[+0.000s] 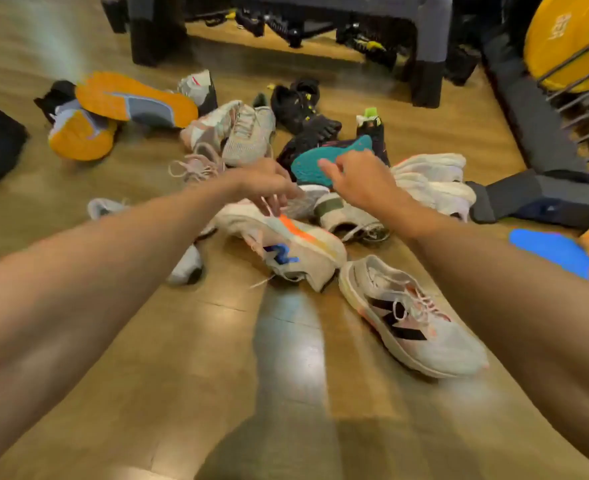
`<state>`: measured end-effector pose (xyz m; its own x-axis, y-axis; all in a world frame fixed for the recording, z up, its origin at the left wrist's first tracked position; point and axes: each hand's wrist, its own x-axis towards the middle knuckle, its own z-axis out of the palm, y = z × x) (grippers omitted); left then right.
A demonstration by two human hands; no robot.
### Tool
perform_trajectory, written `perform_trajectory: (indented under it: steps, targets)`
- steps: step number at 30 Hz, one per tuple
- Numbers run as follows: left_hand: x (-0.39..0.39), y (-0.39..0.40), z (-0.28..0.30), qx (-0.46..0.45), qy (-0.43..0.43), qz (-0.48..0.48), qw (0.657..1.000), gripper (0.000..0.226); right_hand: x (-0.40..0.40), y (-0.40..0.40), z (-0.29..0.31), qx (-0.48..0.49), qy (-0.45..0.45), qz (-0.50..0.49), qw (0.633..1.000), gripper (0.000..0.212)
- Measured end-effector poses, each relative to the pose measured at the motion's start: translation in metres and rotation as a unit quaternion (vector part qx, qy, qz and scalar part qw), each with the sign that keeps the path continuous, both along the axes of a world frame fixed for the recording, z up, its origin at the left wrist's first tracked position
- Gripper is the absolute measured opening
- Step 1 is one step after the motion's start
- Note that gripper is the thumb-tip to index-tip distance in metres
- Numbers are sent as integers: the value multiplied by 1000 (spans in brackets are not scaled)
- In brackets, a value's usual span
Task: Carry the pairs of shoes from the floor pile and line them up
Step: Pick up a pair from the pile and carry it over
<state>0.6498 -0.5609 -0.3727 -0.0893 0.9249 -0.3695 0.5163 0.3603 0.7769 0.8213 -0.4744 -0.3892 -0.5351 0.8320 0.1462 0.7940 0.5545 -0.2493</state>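
scene: shoe pile is spread across the wooden floor, none lined up yet.
left hand: fingers are curled at the laces of a white shoe.
right hand: loosely curled, nothing held.
step: first pick judged underway.
next: its mate must be found.

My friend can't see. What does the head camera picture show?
Two bare arms reach over a pile of shoes on a wooden floor. The left hand touches a white shoe with a blue logo; the right hand hovers above the pile.
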Motion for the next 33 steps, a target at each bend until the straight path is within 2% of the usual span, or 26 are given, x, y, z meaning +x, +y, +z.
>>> perform_trajectory:
  steps: [2, 4, 6, 8, 11, 13, 16, 17, 19, 21, 24, 27, 30, 33]
  targets:
    - [8, 5, 3, 12, -21, 7, 1000, 19, 16, -11, -19, -60, 15, -39, 997, 55]
    - [21, 13, 4, 72, -72, 68, 992, 17, 32, -30, -36, -122, 31, -22, 992, 53]
    - [42, 9, -8, 80, -114, 100, 985, 11, 47, -50, -46, -158, 68, 5, 985, 49]
    - [64, 0, -35, 6, -135, 133, 982, 9, 56, -53, -59, -171, 55, 49, 982, 45]
    - [81, -14, -69, -186, -128, 202, 953, 14, 60, -34, -58, -179, -21, 88, 980, 42]
    - [83, -24, -81, -276, -151, 214, 925, 22, 63, -15, -43, -173, -1, 51, 984, 44]
    - [87, -40, -101, -321, -178, 232, 901, 24, 75, 0, -27, -207, 74, -32, 975, 48]
    - [90, -46, -108, -313, -190, 240, 899, 19, 80, -2, -27, -222, 46, -44, 973, 47]
    - [98, -53, -121, -265, -220, 266, 900, 8, 89, -13, -36, -264, -70, -37, 961, 43]
    - [103, -56, -132, -196, -246, 325, 892, 17, 94, -21, -47, -295, -151, -20, 943, 33]
    - [109, -50, -131, -77, -281, 425, 857, 49, 91, -19, -50, -289, -156, -21, 944, 33]
    - [118, -33, -114, -1, -276, 481, 832, 50, 85, -16, -48, -302, -151, -33, 941, 41]
    - [115, -25, -110, 18, -263, 503, 823, 59, 76, -28, -60, -363, -165, -49, 916, 37]
    - [97, -26, -119, 23, -243, 510, 825, 60, 71, -46, -76, -347, -179, -52, 919, 34]
